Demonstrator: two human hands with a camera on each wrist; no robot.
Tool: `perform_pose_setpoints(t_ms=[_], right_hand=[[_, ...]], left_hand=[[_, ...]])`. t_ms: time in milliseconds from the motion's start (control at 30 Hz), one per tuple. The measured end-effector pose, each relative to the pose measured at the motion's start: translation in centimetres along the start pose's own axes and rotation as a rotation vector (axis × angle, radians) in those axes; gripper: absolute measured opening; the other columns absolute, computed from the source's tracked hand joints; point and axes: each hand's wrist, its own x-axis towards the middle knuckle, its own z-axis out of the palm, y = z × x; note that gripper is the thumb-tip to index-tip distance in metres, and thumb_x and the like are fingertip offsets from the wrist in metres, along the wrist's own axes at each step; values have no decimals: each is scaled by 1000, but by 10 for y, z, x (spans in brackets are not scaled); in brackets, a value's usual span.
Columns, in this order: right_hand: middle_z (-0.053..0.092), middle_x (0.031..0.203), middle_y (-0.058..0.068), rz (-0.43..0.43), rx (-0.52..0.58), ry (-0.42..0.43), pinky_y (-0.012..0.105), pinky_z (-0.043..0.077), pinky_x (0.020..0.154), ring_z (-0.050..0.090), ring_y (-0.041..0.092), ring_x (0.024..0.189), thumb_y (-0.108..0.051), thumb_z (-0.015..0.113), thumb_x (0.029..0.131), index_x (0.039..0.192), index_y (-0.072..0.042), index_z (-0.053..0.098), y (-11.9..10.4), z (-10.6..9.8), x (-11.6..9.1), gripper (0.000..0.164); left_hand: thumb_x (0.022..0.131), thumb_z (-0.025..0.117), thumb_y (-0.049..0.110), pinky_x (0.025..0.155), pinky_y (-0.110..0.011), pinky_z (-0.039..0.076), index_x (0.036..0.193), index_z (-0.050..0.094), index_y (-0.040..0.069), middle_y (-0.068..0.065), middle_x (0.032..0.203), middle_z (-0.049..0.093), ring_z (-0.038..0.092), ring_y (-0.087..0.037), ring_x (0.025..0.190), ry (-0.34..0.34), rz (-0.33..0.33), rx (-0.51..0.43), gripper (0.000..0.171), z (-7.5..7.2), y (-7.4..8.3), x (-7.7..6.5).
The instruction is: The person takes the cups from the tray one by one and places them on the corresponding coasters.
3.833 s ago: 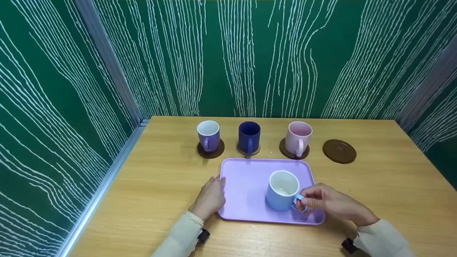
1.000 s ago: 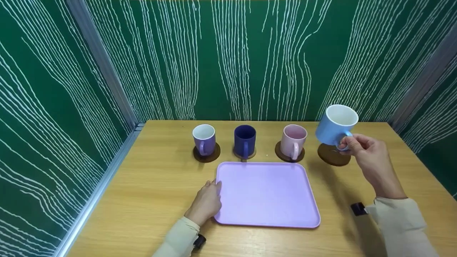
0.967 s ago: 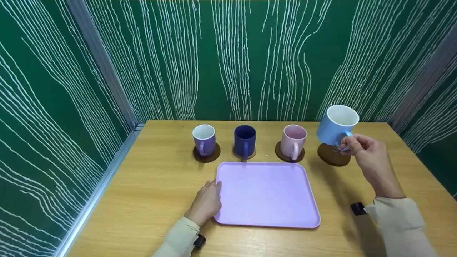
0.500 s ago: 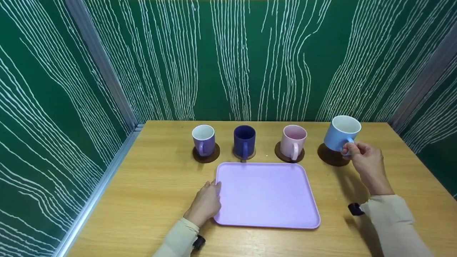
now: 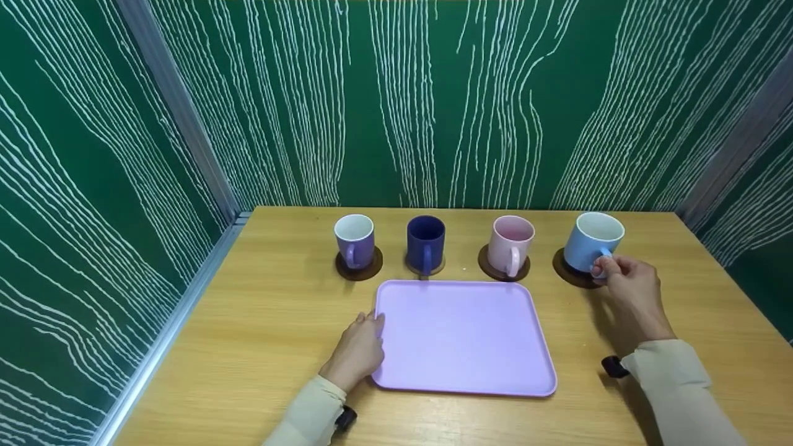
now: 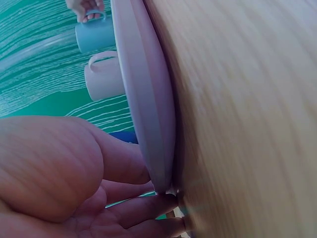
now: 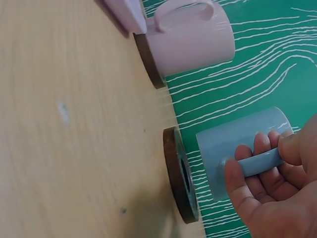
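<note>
My right hand (image 5: 633, 291) pinches the handle of a light blue mug (image 5: 583, 249). The right wrist view shows a small gap between the mug's base and a brown round coaster (image 7: 179, 174) under it. At the left edge of a lilac tray (image 5: 464, 337), my left hand (image 5: 356, 350) holds the rim; its thumb (image 6: 124, 161) lies on the tray's upper side and its fingers are at the outer edge. Nothing stands on the tray.
Behind the tray, a purple mug (image 5: 355, 244), a dark blue mug (image 5: 425, 241) and a pink mug (image 5: 509, 243) stand on coasters, handles toward me. The wooden table (image 5: 248, 347) ends at a green wall (image 5: 384, 105) with white lines.
The light blue mug has gone from the tray to over the right-hand coaster, and over the last second it has come down close to it. My left hand has stayed on the tray.
</note>
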Motion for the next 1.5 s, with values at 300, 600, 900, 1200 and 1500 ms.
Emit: perform_pose_setpoints(t_ms=[300,600,900,1200,1500], right_hand=[[59,122,8,7,15,11,23,49,94,55,17,111,-46,41,109,132,-3,59,5,5,1,52],[55,128,10,75,62,4,31,46,104,52,21,117,-48,40,109,138,-5,55,7,9,3,54],[57,126,11,78,67,8,38,45,111,54,24,118,-45,41,110,139,-3,55,9,13,2,54],[55,130,11,105,96,-15,45,39,118,49,24,122,-46,42,109,141,-4,53,7,13,1,54],[52,134,9,153,172,-42,46,37,120,45,24,126,-48,40,109,145,-7,49,6,12,-2,56]], left_hand=[[96,61,-2,118,-56,37,143,55,-10,-30,147,53,45,-52,140,-23,-41,-12,48,1,0,1],[96,61,-2,117,-56,37,143,54,-10,-28,151,51,44,-53,140,-27,-28,5,48,0,1,0],[94,62,-3,115,-57,40,142,55,-12,-29,149,52,46,-53,138,-20,-4,11,49,0,-1,0],[93,64,-3,115,-57,41,141,55,-13,-30,148,53,47,-52,138,-9,-2,4,50,0,-1,0],[93,63,-3,114,-56,41,141,55,-13,-29,147,53,48,-52,137,-5,-2,7,49,1,-1,0]])
